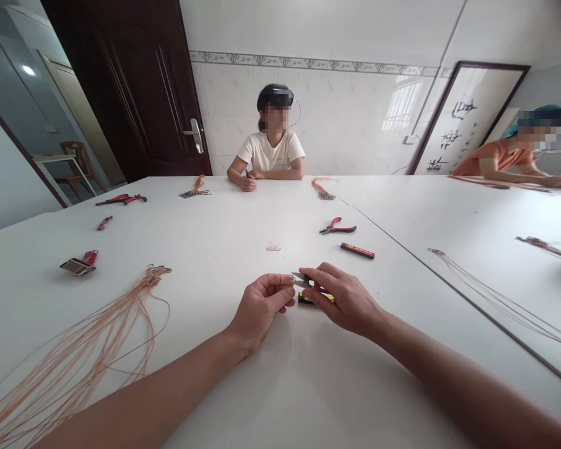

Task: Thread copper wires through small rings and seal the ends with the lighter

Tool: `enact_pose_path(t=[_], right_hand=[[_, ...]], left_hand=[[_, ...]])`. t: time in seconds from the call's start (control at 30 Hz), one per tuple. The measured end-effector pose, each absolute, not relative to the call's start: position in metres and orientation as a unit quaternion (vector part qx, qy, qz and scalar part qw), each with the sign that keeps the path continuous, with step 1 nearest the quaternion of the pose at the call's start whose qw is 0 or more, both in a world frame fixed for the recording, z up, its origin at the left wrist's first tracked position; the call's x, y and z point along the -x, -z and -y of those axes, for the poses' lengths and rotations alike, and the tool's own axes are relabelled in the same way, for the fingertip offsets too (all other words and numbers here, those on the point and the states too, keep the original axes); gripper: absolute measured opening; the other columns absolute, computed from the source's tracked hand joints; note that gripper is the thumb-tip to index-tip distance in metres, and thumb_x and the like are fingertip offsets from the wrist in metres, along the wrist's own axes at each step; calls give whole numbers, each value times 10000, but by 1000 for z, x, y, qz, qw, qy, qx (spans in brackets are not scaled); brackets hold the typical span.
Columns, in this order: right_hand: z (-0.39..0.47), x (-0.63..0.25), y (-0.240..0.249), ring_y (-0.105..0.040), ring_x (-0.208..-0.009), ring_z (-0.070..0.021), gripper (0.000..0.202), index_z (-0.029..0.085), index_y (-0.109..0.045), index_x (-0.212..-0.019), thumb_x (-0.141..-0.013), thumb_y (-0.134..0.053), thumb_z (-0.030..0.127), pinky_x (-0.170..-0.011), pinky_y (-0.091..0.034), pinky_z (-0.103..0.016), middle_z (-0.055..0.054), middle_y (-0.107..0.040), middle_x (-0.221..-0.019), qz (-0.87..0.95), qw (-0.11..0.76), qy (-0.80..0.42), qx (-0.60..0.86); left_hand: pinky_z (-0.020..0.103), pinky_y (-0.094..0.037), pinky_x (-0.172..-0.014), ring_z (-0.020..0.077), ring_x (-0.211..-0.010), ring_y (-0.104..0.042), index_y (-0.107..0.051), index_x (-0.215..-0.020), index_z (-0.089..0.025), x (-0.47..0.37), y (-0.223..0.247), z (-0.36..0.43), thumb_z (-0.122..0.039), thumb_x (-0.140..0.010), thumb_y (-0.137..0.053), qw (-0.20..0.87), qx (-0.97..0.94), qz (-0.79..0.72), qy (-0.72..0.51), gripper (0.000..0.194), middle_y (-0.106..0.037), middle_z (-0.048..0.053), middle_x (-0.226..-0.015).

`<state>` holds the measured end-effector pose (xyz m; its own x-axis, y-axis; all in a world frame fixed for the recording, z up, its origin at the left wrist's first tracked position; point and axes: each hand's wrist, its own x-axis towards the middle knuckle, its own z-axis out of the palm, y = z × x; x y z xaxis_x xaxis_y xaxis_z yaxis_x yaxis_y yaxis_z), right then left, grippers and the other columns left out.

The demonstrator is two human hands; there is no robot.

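Over the white table, my left hand [266, 304] is pinched closed, with thumb and fingertips around something too small to make out. My right hand [348, 296] grips a pair of small snips [302, 278], whose slightly parted blades point left and reach my left fingertips. Most of the handles are hidden in my right palm. Just beneath my right fingers lies a black and yellow lighter-like stick [307, 298], partly covered. To the left of my left arm is a bundle of thin orange-brown cords [121, 312] with metal ends gathered at the top.
Pliers [339, 227] and a red-black stick [358, 251] lie ahead on the right. Farther left are red-handled tools [121, 199] and a small red box [90, 257]. More cords [467, 274] lie beyond the table seam. One person [271, 149] sits opposite, another [500, 156] at far right.
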<state>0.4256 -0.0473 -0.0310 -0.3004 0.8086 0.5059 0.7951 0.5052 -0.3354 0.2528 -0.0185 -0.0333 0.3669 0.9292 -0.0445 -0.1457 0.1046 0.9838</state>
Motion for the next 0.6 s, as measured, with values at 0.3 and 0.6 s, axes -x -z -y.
enact_pose_path(t=[0.3, 0.6], right_hand=[[46, -425, 36, -495, -616, -100, 291, 222, -497, -1113, -855, -389, 302, -533, -385, -217, -42, -554, -811, 819, 299, -10, 489], [46, -422, 35, -464, -577, -89, 295, 219, -495, -1117, -863, -376, 310, -526, -365, -215, -24, -548, -788, 818, 297, -17, 493]], left_hand=[[245, -370, -616, 101, -647, -511, -619, -784, -191, -253, 33, 19, -245, -660, -616, 641, -539, -363, -408, 135, -583, 2, -701], [240, -368, -638, 88, -665, -500, -603, -795, -204, -251, 34, 19, -246, -689, -597, 641, -550, -365, -391, 114, -578, -14, -720]])
